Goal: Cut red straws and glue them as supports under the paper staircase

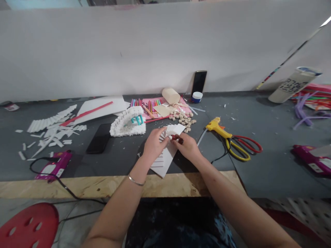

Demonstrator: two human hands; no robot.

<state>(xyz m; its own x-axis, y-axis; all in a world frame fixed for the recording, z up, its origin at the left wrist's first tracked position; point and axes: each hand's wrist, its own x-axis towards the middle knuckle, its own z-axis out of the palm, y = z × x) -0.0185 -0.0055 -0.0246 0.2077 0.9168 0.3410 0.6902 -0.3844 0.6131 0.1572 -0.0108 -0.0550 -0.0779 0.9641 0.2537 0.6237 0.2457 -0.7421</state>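
A red stool [28,224] sits nearest, at the near left. Past it, both forearms cross the bench [258,165] edge to a white card [162,162] lying near the centre. The left hand [153,143] pinches the card's far, slitted end. The right hand [188,146] is closed on a small red tool [178,138] that touches that end. This looks like cutting or marking strips, which calls for a steady pinch. A glue gun [218,126] and scissors [243,146] lie just to the right.

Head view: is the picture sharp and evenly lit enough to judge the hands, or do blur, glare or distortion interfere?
Head view: soft, even light, no glare, faint shadows on the table. Head view: the left hand on the white card and the right hand, its grip on a small red object, read sharp. Head view: wide-angle stretch softens the red stool.
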